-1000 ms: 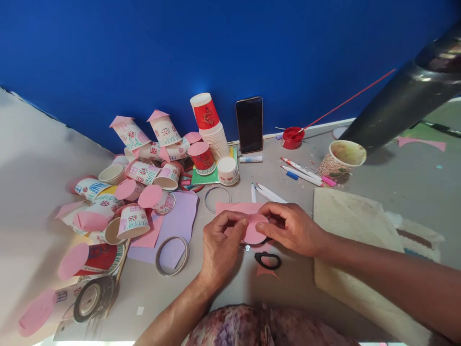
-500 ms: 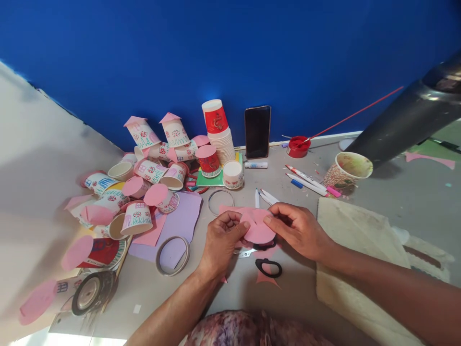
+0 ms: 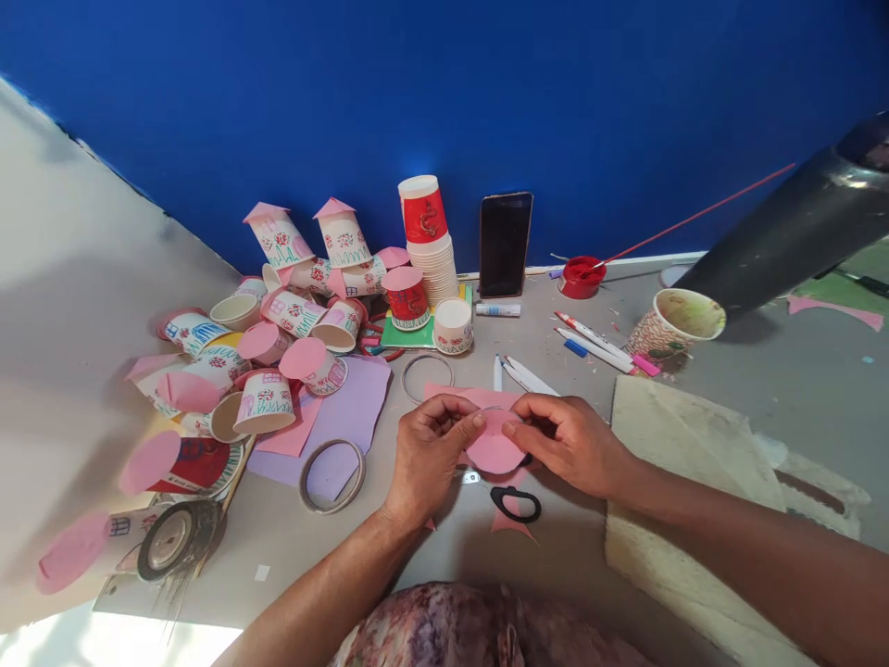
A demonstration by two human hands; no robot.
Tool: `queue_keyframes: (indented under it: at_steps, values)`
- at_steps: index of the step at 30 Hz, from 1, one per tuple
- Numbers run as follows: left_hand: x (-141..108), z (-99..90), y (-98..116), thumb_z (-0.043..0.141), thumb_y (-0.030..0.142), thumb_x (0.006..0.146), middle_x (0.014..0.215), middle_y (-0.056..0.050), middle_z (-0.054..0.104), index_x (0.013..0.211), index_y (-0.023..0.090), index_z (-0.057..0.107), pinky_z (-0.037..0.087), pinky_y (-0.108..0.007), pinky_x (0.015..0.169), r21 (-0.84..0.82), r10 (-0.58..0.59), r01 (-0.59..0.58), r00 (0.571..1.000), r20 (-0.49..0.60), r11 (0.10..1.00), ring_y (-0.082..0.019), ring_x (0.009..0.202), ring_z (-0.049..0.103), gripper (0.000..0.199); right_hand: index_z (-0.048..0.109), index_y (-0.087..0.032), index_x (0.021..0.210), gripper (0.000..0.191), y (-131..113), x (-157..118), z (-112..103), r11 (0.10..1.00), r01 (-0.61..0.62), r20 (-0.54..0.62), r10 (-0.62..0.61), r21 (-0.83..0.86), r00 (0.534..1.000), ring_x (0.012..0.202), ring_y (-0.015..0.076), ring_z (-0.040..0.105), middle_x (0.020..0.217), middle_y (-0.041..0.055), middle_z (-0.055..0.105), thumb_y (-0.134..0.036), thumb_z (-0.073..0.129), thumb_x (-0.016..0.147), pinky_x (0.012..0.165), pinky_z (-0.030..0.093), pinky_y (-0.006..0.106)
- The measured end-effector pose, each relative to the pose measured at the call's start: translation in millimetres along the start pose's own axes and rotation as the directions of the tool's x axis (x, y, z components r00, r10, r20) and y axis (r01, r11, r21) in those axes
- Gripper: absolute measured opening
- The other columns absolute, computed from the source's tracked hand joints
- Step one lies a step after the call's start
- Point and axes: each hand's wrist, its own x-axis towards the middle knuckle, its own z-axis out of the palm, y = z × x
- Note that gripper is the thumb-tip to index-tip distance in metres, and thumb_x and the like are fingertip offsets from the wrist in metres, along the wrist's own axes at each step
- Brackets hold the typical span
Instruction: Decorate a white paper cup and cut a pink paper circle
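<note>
Both hands pinch a pink paper circle [image 3: 495, 451] between thumbs and fingers, above the table's middle. My left hand [image 3: 431, 454] grips its left side, fingers curled behind. On the right side, my right hand [image 3: 569, 440] closes its thumb and fingers on the same circle. Beneath them lie scissors with black handles [image 3: 516, 505], their blades partly hidden by the paper and my left hand. Pink paper scraps [image 3: 512, 528] lie around the scissors. A sheet of pink paper [image 3: 439, 393] rests just behind my hands.
To the left, decorated paper cups [image 3: 265, 405] with pink tops are piled up. A cup stack [image 3: 436, 267] and a phone [image 3: 505, 245] stand by the blue wall. Markers [image 3: 594, 347], a red paint pot [image 3: 581, 278], a stained cup [image 3: 677, 324] and a cloth [image 3: 681, 463] occupy the right. Tape rolls [image 3: 333, 477] lie left.
Both hands have shifted the grip on the pink circle. Its upper edge now bends between the thumbs, where a slit showed before. The camera view has moved slightly.
</note>
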Motion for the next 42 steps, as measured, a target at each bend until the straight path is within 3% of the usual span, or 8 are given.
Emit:
queue_keyframes:
  at_steps: [14,21,34,42]
  values:
    - [-1.7,-2.0,-2.2,0.08,0.031,0.077,0.069,0.001,0.066,0.074,0.016,0.075,0.041,-0.022,0.06,0.137,0.039,-0.04,0.999,0.012,0.99,-0.01,0.063,0.052,0.016,0.057,-0.021,0.07,0.029,7.6,-0.7,4.4,0.98,0.128,-0.05,-0.137,-0.149,0.989,0.054,0.0107,0.04,0.059,-0.005,0.053,-0.036,0.061,0.095,0.055,0.029,0.026]
    - [-2.5,-0.3,-4.7,0.085,0.03,0.072,0.074,0.0,0.068,0.084,0.016,0.074,0.046,-0.022,0.061,0.069,0.035,-0.033,0.999,-0.028,0.997,-0.011,0.066,0.057,0.021,0.063,-0.021,0.075,0.026,12.8,-2.7,6.8,0.942,0.234,-0.081,-0.26,-0.241,0.962,0.056,0.0112,0.048,0.064,-0.0027,0.062,-0.031,0.061,0.099,0.057,0.033,0.025]
    - [-2.5,0.1,-2.5,0.088,0.023,0.069,0.072,0.0,0.071,0.084,0.017,0.074,0.051,-0.018,0.058,0.045,0.069,-0.066,0.996,-0.058,0.997,-0.01,0.063,0.062,0.022,0.063,-0.02,0.069,0.047,10.4,-6.7,10.8,0.831,0.357,-0.142,-0.451,-0.427,0.881,0.054,0.0118,0.053,0.059,-0.001,0.065,-0.039,0.052,0.11,0.058,0.031,0.028]
    - [-5.2,2.2,1.2,0.089,0.024,0.07,0.071,0.0,0.071,0.082,0.017,0.074,0.051,-0.017,0.057,0.042,0.108,-0.105,0.992,-0.058,0.994,-0.009,0.062,0.062,0.02,0.07,-0.019,0.08,0.037,6.9,-5.3,6.9,0.893,0.327,-0.175,-0.391,-0.309,0.903,0.056,0.0105,0.056,0.068,-0.0007,0.071,-0.043,0.061,0.107,0.058,0.036,0.025]
